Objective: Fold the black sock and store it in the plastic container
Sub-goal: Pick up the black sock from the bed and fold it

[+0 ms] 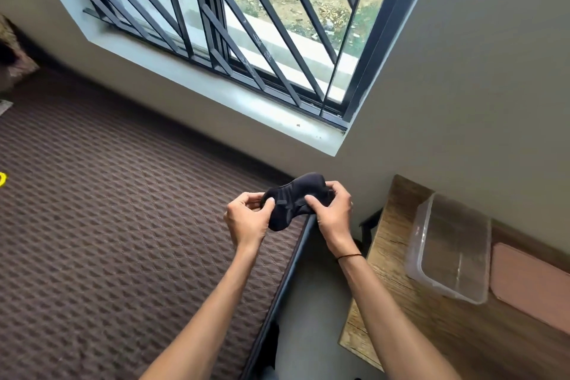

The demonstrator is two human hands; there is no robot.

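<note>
**Sock in both hands, box lying off to the right**

Both hands are pinching the black sock (293,199) in mid-air over the bed edge: left hand (246,217) clamping one end, right hand (331,210) the other. Sock's long axis is running roughly left-right, prob. partly folded. Plastic container (452,248) is sitting open on the wooden table (401,311), nearer the right hand.

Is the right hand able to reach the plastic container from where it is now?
Probably yes. The plastic container stands open on the wooden table beside the right hand, with nothing between them, though that hand grips the black sock.
</note>
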